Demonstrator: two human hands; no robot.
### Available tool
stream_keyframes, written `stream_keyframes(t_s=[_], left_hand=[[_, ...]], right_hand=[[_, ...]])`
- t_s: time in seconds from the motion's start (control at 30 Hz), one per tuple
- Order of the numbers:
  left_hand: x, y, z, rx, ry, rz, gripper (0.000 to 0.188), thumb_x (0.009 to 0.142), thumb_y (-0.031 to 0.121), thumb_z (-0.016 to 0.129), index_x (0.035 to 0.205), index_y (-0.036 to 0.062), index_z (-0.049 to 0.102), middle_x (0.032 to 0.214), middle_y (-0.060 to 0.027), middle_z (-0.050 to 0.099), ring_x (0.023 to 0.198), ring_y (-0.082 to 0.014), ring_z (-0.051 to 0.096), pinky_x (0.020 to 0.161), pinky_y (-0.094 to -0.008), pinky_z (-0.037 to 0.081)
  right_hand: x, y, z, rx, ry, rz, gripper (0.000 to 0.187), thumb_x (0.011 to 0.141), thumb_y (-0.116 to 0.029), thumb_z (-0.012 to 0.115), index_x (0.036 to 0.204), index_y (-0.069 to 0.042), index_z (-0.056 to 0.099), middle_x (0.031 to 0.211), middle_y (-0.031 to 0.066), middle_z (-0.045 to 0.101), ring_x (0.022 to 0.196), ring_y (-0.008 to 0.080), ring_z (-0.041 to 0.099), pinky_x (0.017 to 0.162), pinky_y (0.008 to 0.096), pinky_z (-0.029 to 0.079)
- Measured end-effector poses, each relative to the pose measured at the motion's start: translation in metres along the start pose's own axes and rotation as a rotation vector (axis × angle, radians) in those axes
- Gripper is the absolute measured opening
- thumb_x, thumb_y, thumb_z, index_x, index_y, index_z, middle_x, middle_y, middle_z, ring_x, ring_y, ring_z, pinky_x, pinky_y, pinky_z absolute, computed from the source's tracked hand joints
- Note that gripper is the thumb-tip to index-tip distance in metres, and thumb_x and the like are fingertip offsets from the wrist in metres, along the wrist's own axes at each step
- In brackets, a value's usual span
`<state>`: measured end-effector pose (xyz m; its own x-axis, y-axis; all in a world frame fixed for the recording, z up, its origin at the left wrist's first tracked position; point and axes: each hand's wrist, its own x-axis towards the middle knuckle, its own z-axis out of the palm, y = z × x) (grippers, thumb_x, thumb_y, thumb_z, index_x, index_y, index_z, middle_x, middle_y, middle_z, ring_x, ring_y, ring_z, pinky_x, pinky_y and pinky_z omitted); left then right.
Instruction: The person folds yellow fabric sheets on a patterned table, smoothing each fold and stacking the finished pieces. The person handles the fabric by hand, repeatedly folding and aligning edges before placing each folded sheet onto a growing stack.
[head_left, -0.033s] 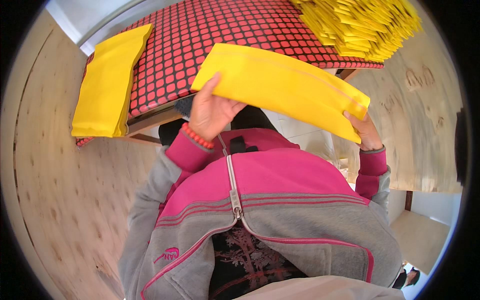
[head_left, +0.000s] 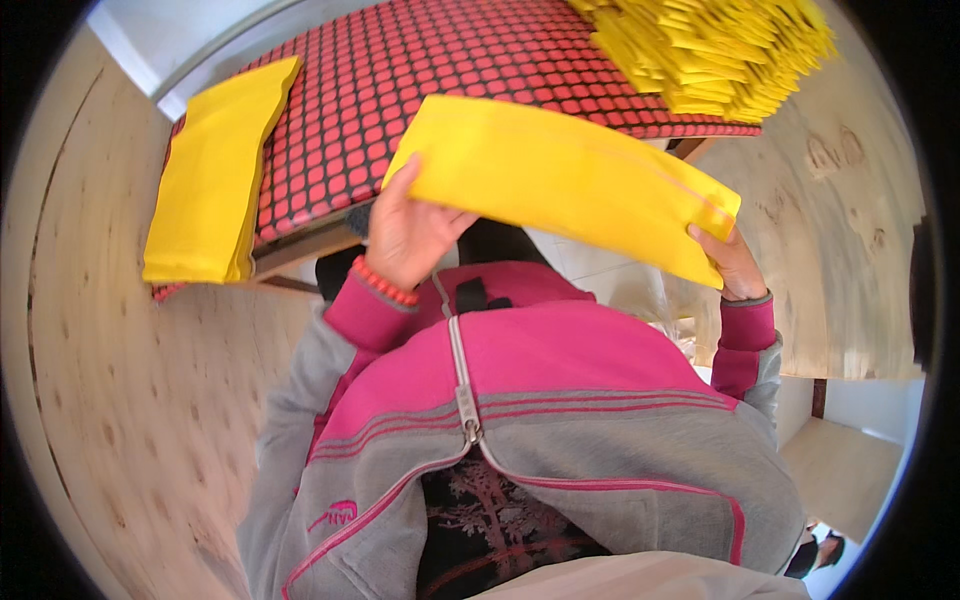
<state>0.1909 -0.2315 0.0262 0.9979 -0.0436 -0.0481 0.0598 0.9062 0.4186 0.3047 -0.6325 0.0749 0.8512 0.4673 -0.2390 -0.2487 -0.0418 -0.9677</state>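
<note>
The long table under red-and-black checked cloth [head_left: 340, 110] is cut off at twelve o'clock, as is the heaped yellow pile [head_left: 715, 60] at one; a flat yellow stack [head_left: 205, 175] lies at ten. At one, nearer, I grip a yellow fabric-looking strip [head_left: 560, 170]: left hand [head_left: 408, 235] slightly lower than before, right hand [head_left: 737, 262] pinching, fingers hidden.

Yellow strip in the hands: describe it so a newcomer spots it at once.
Find the red-and-black table across the top. Nearer the camera, the left hand and right hand hold a long yellow strip near its ends. Unlike the yellow stack at left and yellow pile at upper right, it alone is hand-held.
</note>
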Motion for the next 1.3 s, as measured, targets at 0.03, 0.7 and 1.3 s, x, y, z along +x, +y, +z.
stream_keyframes(t_s=[0.03, 0.7, 1.3], left_hand=[[-0.005, 0.007, 0.000, -0.045, -0.026, -0.008, 0.058, 0.108, 0.043, 0.049, 0.152, 0.0061, 0.043, 0.152, -0.0147, 0.052, 0.140, -0.0298, 0.050, 0.116, -0.0470, 0.041], [0.010, 0.112, 0.182, 1.076, 0.048, 0.169, 0.055, 0.096, 0.013, 0.070, 0.145, 0.0003, 0.049, 0.135, -0.0126, 0.063, 0.123, -0.0241, 0.063, 0.102, -0.0395, 0.052], [0.409, 0.143, 0.337, 0.880, -0.170, 0.174, 0.025, 0.098, 0.016, 0.072, 0.115, -0.0012, 0.066, 0.100, -0.0070, 0.072, 0.081, -0.0109, 0.069, 0.063, -0.0181, 0.057]], right_hand=[[-0.002, -0.004, -0.007, -0.041, -0.003, -0.036, 0.053, 0.097, -0.010, 0.069, 0.146, -0.002, 0.050, 0.134, 0.0071, 0.064, 0.119, 0.0160, 0.063, 0.102, 0.0344, 0.052], [0.011, -0.260, -0.041, -0.599, -0.209, -0.419, 0.053, 0.096, -0.016, 0.074, 0.143, -0.001, 0.053, 0.128, 0.0038, 0.067, 0.112, 0.0128, 0.063, 0.097, 0.0305, 0.053], [0.227, -0.436, -0.243, -0.067, 0.069, -0.613, 0.052, 0.102, -0.040, 0.065, 0.137, -0.003, 0.057, 0.136, 0.0148, 0.064, 0.122, 0.0246, 0.063, 0.104, 0.0430, 0.054]])
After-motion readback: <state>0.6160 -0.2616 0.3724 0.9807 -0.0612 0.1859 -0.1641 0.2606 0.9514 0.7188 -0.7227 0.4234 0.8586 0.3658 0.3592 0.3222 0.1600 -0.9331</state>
